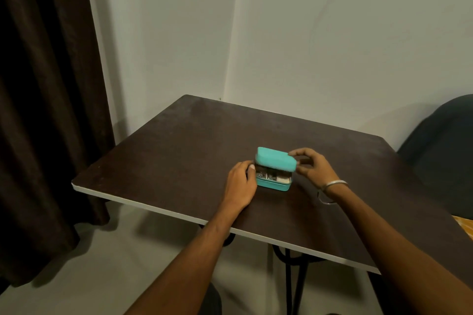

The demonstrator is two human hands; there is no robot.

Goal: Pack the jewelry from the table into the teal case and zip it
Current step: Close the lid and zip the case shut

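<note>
A small teal case (274, 185) sits near the middle of the dark table (179, 151). Its lid (275, 160) is tilted partway down over the base, leaving a gap at the front. Through the gap I see compartments holding small shiny jewelry (266, 175) and a pale insert. My left hand (240, 186) rests against the case's left end, fingers curled around that side. My right hand (311, 167) pinches the lid's right edge between thumb and fingers. A metal bangle (334, 184) circles my right wrist.
The table's pale front edge (163, 210) runs diagonally below my arms. A dark curtain (46, 110) hangs at the left. A dark chair back (445, 151) stands at the right beside the table. Plain walls meet in a corner behind.
</note>
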